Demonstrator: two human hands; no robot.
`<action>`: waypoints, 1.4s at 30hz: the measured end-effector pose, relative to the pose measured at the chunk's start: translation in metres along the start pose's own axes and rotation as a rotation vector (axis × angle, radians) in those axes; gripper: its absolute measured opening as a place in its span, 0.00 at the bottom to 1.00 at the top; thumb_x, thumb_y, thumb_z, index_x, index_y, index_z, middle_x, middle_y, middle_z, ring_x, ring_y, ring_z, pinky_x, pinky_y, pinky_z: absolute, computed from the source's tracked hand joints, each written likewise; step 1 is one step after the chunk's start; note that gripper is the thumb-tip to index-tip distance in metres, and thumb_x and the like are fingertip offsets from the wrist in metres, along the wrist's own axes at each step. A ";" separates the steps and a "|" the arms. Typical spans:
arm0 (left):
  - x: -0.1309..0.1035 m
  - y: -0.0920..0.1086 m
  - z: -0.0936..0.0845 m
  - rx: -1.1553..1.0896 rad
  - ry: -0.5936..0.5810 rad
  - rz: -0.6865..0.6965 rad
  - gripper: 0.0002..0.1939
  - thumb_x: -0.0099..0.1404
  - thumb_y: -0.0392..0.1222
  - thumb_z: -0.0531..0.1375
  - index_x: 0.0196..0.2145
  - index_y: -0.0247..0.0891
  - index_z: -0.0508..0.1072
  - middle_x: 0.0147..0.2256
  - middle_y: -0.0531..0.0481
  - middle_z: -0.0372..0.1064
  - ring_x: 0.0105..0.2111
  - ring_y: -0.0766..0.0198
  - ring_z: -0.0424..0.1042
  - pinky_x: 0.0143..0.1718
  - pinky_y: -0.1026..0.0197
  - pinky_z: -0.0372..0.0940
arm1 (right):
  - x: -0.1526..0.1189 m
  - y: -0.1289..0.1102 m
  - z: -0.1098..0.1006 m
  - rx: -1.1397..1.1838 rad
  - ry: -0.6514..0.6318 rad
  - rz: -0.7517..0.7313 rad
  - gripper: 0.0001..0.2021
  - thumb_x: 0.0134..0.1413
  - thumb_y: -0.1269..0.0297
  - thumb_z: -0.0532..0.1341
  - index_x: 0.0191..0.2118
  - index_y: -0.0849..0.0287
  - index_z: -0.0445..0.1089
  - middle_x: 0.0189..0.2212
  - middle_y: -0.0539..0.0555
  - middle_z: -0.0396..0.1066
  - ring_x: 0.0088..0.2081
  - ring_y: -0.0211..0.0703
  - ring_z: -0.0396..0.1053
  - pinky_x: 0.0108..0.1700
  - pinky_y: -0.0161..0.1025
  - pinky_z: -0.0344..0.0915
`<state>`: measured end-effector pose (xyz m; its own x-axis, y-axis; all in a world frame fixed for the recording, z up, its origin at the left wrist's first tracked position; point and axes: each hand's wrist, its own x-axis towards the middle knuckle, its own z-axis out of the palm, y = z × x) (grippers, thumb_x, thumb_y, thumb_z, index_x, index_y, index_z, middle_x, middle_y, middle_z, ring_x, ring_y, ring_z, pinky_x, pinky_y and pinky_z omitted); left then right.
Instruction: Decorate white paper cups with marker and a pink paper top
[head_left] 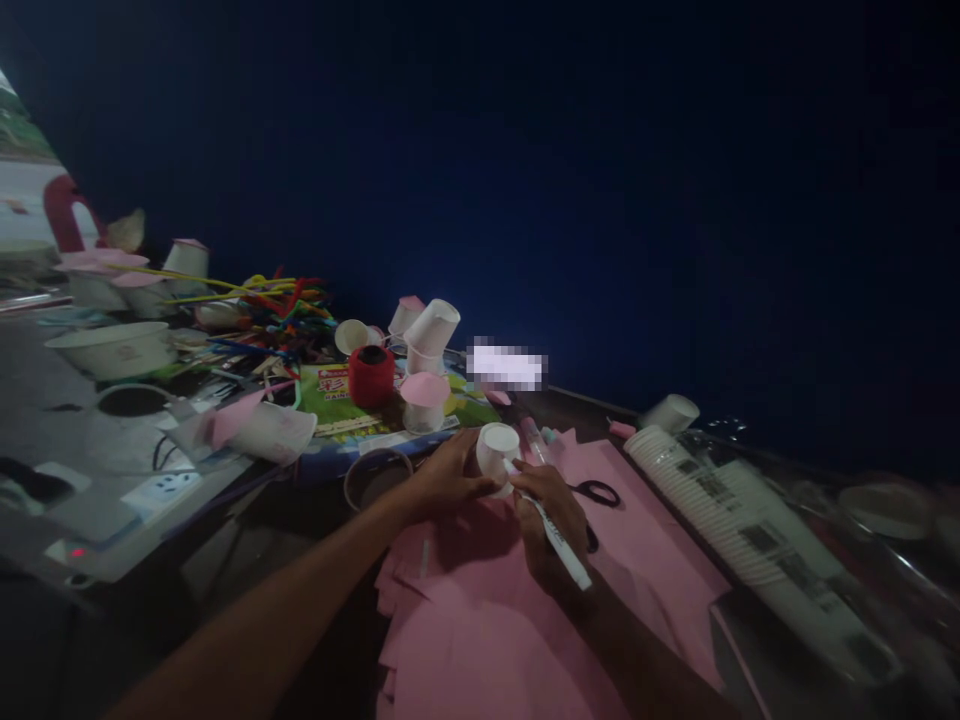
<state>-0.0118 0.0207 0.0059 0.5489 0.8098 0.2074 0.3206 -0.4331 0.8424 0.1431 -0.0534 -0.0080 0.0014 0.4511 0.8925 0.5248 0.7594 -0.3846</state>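
My left hand (448, 478) is closed around the side of a small white paper cup (496, 447), which stands base up over pink paper. In my right hand (551, 515) is a white marker pen (559, 548), its tip at the cup's near right side. Whether the tip touches the cup I cannot tell. Beneath both hands lie stacked sheets of pink paper (480, 630). Beside my right hand, black-handled scissors (598, 493) rest on the paper, partly hidden.
A red thread spool (371, 377) and a cup with a pink disc (424, 400) stand beyond my left hand. Colourful pipe cleaners (292, 305) lie farther left. A power strip (161, 490) is at left. Long stacked paper cups (705, 510) lie at right.
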 end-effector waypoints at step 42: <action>-0.001 0.001 0.002 0.075 0.022 0.030 0.29 0.53 0.45 0.65 0.51 0.35 0.65 0.48 0.42 0.68 0.47 0.52 0.67 0.50 0.51 0.62 | -0.004 0.006 0.001 0.031 -0.020 -0.062 0.15 0.53 0.76 0.54 0.46 0.59 0.67 0.36 0.56 0.70 0.44 0.48 0.71 0.44 0.49 0.72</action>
<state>-0.0104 0.0188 0.0057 0.5425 0.8041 0.2431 0.3617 -0.4847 0.7964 0.1452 -0.0500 -0.0138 -0.0471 0.4118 0.9101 0.4964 0.8002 -0.3364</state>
